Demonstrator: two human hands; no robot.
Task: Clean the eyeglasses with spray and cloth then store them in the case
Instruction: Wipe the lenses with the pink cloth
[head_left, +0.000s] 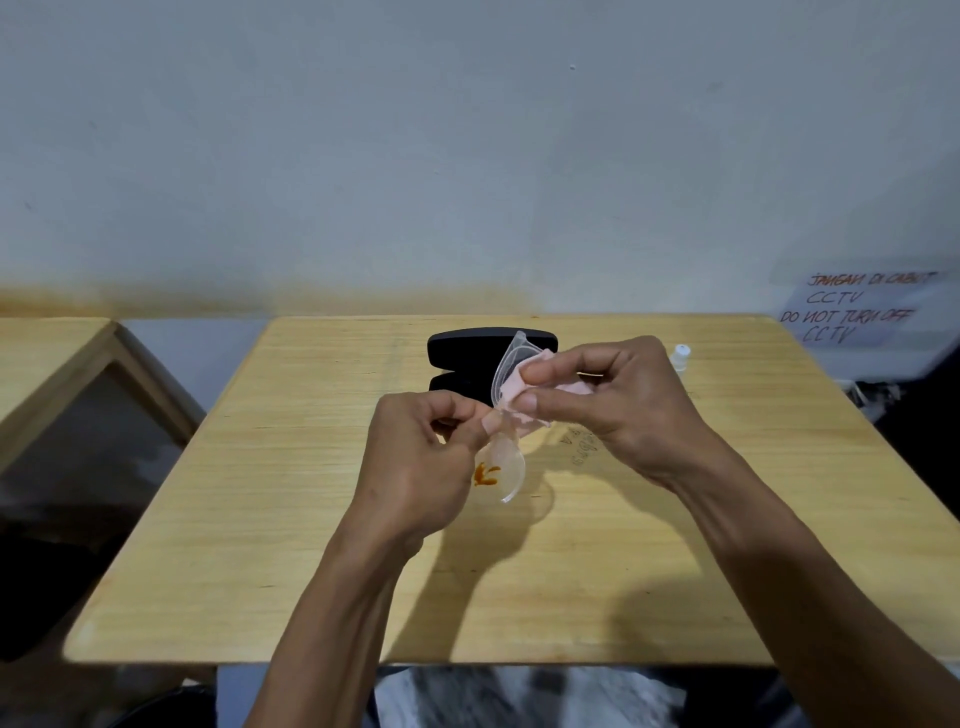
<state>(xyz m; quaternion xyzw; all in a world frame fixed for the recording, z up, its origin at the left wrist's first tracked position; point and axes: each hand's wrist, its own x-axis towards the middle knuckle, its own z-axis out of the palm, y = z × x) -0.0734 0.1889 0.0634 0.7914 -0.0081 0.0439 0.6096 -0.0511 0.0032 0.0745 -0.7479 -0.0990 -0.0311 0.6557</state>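
Midway, left hand (415, 457) pinched the eyeglasses (501, 467) at the bridge; right hand (597, 395) fingers clamped the cloth (511, 395) over the upper lens. Best: light circular strokes, steady frame, above desk (311, 545) centre.

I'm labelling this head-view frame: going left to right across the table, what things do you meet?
Left hand → clear eyeglasses → pink cloth → right hand → spray bottle. The black case behind the hands is left out, since it overlaps several.

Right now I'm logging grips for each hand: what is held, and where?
Left hand pinches the clear eyeglasses near the bridge; right hand pinches the pink cloth over the far lens.
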